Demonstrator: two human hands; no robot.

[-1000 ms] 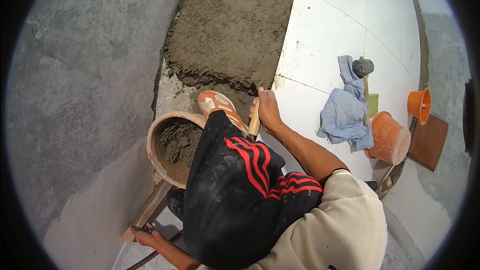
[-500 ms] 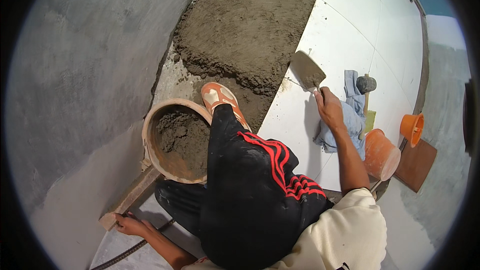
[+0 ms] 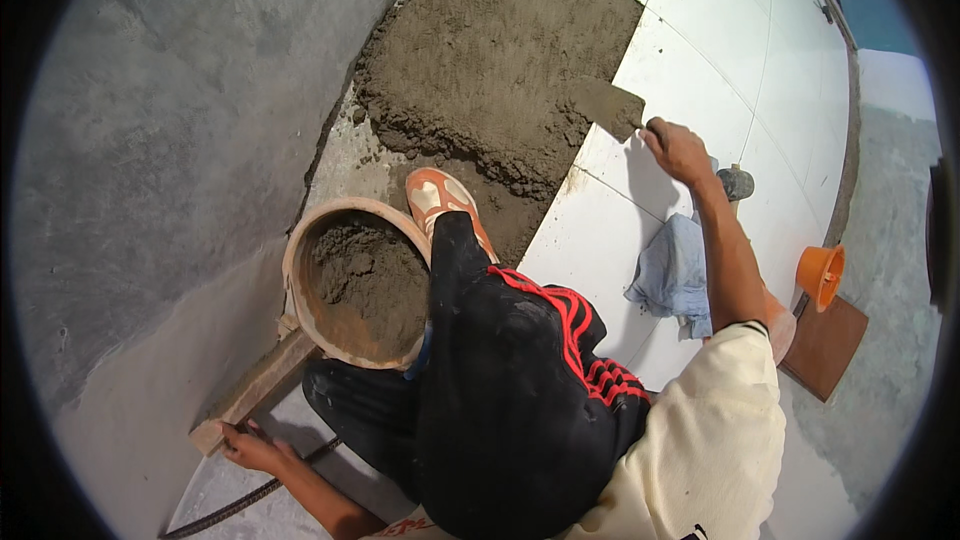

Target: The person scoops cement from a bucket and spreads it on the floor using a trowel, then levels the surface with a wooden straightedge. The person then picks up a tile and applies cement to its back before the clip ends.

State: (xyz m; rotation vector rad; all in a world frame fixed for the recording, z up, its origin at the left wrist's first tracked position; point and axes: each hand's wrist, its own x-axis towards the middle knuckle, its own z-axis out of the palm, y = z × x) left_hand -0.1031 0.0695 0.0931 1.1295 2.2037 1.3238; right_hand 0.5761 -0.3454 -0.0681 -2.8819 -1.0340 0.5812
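Note:
My right hand [image 3: 682, 152] is closed round the handle of a trowel [image 3: 617, 110]. Its blade lies at the right edge of the grey mortar bed [image 3: 500, 30], against the white tiles [image 3: 700, 50]. At lower left, my left hand [image 3: 256, 448] grips the near end of a wooden bar [image 3: 250, 392], which runs along the wall toward a round bucket [image 3: 291, 265]. Wet mortar [image 3: 365, 275] fills much of that bucket, beside my bent leg. My shoe [image 3: 440, 198] stands at the loose near edge of the bed.
A blue-grey cloth [image 3: 668, 265] and a black-headed mallet [image 3: 735, 183] lie on the tiles under my right arm. Farther right are an orange container [image 3: 821, 275], a partly hidden orange bucket [image 3: 779, 325] and a brown board [image 3: 826, 348]. A grey wall [image 3: 180, 140] rises at left; a ribbed steel rod [image 3: 235, 510] lies below.
My right hand has moved up with the trowel, its blade passing from over the tiles onto the mortar's edge. My left hand stays on the wooden bar.

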